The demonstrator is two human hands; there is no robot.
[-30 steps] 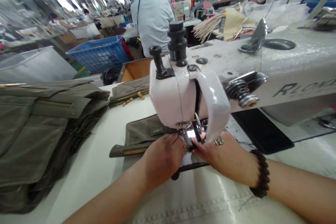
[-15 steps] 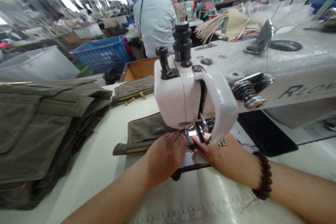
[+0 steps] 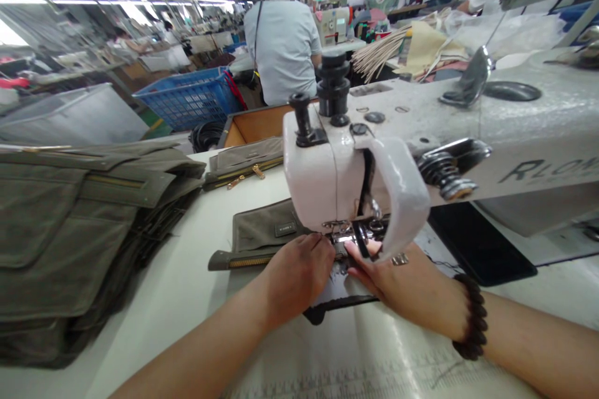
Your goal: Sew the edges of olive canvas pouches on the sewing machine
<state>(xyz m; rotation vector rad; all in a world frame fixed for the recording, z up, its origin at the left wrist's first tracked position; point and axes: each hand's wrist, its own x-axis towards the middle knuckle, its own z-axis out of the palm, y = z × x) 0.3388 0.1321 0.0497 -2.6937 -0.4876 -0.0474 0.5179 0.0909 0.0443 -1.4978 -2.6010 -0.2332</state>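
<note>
An olive-grey fabric panel [image 3: 257,228] with a small label and a brass-toothed zipper [image 3: 250,261] along its near edge lies under the head of a white sewing machine [image 3: 309,174]. My left hand [image 3: 297,271] is closed on the panel's near right part, fingertips curled just left of the presser foot [image 3: 344,240]. On the other side of the foot, my right hand [image 3: 397,280] pinches the work, thumb close to the needle area. The machine's white guard [image 3: 407,193] hides some of its fingers. The panel's right end is mostly covered by hands and machine.
Olive fabric pieces [image 3: 84,230] are piled at the left. Another zippered piece [image 3: 248,159] lies behind the panel. A black phone [image 3: 482,246] rests under the machine arm. Beyond are a blue basket [image 3: 187,100] and a seated person [image 3: 283,50].
The view has shifted slightly, so the machine and fabric appear a little farther right and lower. A metal part behind the guard sits differently. Both hands keep their grip beside the foot.
</note>
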